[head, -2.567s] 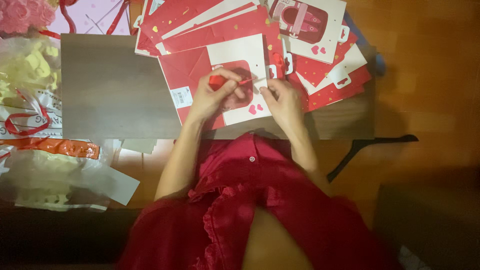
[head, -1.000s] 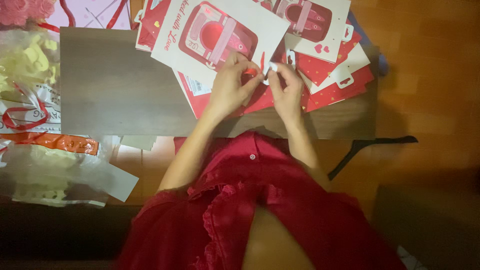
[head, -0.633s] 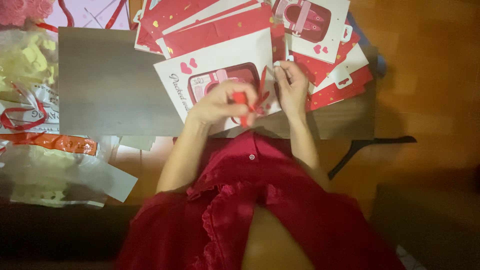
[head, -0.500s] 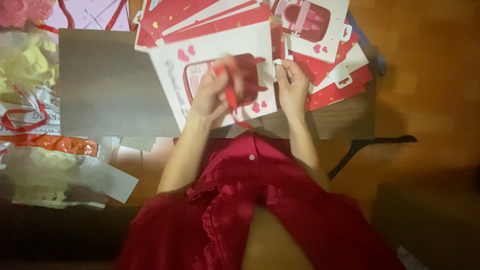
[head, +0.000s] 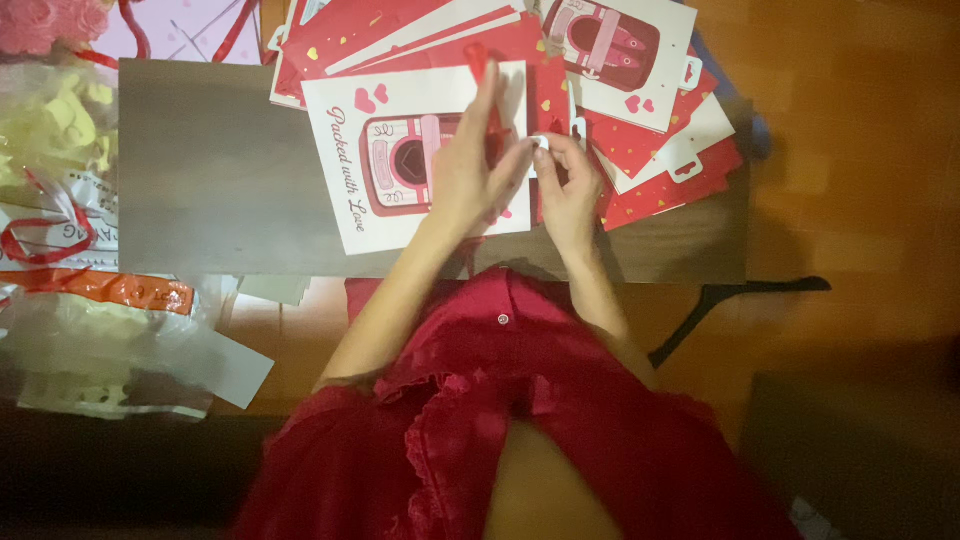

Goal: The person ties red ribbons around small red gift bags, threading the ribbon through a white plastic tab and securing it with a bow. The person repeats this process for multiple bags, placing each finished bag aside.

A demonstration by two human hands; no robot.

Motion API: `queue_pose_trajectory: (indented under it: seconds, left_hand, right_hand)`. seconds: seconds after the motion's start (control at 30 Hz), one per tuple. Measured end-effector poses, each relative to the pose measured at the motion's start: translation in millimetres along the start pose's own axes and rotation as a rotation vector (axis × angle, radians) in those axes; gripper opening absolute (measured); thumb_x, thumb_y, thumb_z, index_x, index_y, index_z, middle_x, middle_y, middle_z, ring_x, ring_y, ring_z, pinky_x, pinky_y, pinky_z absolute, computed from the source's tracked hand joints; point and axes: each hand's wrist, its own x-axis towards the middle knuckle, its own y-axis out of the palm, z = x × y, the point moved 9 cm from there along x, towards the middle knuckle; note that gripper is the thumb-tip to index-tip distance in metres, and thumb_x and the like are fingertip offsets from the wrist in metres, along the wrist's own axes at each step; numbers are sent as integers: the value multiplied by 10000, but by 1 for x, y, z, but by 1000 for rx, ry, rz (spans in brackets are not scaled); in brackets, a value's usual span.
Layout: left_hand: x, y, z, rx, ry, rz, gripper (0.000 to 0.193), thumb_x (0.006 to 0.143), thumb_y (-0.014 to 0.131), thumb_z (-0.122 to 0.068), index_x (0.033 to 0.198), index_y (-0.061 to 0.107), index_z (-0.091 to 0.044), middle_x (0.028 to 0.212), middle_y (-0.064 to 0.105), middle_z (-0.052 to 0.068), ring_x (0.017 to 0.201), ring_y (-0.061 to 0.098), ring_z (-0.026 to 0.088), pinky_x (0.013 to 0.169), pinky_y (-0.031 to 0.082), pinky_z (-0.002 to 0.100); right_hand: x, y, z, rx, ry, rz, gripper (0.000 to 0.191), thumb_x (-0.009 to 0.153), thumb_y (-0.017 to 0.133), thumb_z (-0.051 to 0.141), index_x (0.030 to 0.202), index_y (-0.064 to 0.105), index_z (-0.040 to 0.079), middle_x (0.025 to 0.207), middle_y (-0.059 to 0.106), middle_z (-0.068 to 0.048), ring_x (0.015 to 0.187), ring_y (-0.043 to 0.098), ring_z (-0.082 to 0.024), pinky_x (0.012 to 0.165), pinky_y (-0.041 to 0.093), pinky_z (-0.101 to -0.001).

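Hands (head: 470,175), two, press one white card (head: 345,180) beside red cards (head: 660,160).

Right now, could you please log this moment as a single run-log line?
left hand: flat on white card, red pen in fingers | right hand: pinching small white piece | behind: red card pile | surface: grey table

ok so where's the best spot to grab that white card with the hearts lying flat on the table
Probably the bare left edge of the white card, coming from the left over the grey table. It lies flat, and the left hand and right hand cover its right side.
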Motion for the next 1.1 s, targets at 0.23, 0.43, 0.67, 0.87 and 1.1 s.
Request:
queue_pose_trajectory:
  seconds: [0.23,0.43,0.67,0.87,1.1]
  left_hand:
    - [-17,31,52,296,-299,276,385,885,683,-86,1268,661,-123,1015,612,126,879,674,322,706,526,453]
    - [-17,27,57,354,-267,163,229,880,675,-53,1109,674,-47,976,605,145,988,626,351,805,511,452]
    - [-12,23,62,187,-269,169,150,944,685,-95,1060,652,-6,988,634,181,960,619,389,805,491,472]
    - [-15,19,66,-20,-334,167,158,959,662,-83,1098,632,-16,1020,681,160,953,686,330,825,538,397]
    - [-13,19,70,-49,-362,159,170,894,718,-94,1022,643,-12,920,701,125,854,713,256,781,553,340]
  right_hand:
    - [2,5,-5,-69,31,20,204,1042,634,76,1226,646,-10,1031,764,-93,940,717,-126,838,565,-291]
    - [1,5,-2,-86,53,68,226,1050,614,105,1235,640,-22,1049,753,-97,963,704,-126,854,554,-295]
    - [12,8,-1,-19,127,106,234,1127,553,153,1196,716,-1,944,710,-96,878,629,-121,791,514,-285]
    - [33,22,-10,83,176,169,214,1044,592,96,1211,694,8,1009,759,-66,855,640,-114,751,514,-260]
    - [34,38,-31,204,112,223,139,1011,634,-14,1144,671,-27,1061,750,-63,1033,714,-117,898,566,-263]
